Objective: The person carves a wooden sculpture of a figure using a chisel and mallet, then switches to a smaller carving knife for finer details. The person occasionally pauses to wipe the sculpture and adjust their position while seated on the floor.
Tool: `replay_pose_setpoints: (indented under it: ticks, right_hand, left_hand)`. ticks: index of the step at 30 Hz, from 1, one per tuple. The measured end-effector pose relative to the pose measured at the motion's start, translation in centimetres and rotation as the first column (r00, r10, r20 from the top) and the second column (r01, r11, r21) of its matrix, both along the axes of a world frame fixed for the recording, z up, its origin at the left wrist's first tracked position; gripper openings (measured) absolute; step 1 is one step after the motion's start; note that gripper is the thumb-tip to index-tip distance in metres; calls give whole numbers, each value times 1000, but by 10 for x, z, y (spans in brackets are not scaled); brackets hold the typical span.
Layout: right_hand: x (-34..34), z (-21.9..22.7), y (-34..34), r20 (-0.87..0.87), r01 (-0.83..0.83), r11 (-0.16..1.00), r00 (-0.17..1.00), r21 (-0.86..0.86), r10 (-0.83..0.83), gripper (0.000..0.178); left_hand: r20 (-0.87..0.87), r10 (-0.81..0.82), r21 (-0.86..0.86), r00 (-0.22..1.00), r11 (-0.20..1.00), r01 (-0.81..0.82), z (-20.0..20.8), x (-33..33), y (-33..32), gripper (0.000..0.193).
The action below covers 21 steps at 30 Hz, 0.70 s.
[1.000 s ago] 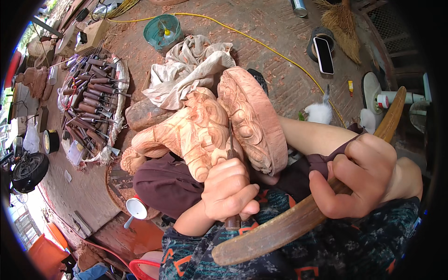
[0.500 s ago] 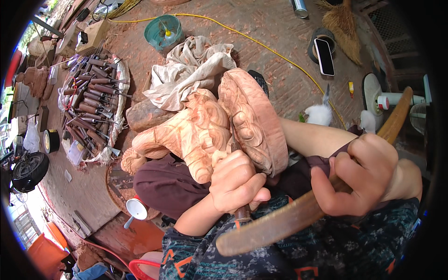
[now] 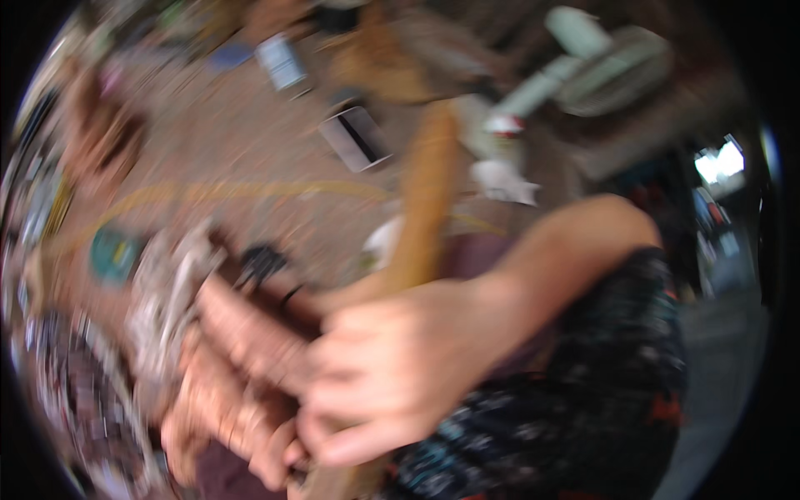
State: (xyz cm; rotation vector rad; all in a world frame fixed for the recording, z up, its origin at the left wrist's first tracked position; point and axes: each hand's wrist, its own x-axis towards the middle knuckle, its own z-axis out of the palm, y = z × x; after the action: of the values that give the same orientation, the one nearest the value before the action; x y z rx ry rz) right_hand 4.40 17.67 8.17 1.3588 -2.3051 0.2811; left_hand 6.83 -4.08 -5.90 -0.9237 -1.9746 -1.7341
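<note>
The whole picture is smeared by motion. My right hand is closed around a curved wooden club, which slants up and away from it and shows again below the fist. Low and just left of it, my left hand is partly covered by the right; its curled fingers seem to stay on the chisel, whose dark handle barely shows. Beside the left hand lies a reddish wood carving with a thick rounded base, tilted on my lap. The chisel's blade is hidden.
Crumpled pale cloth and a teal bucket lie beyond the carving. Many hand tools crowd the left. Farther off are a phone, a can, a broom, a fan and a small white animal.
The view has swung to the right, so the carving and tools now appear lower left. My right hand with the club has come across, close to my left hand, and partly covers it.
</note>
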Motion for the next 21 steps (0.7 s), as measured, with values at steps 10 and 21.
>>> replay_pose_setpoints:
  ticks: [10,21]
  right_hand:
    - [-2,-10,21,-191,76,997,979,31,-68,19]
    - [-13,-7,51,69,36,996,997,87,-42,22]
  left_hand:
    - [-22,-114,-77,993,991,112,6,-23,53,31]
    - [-66,-180,-30,981,984,178,-2,-30,57,30]
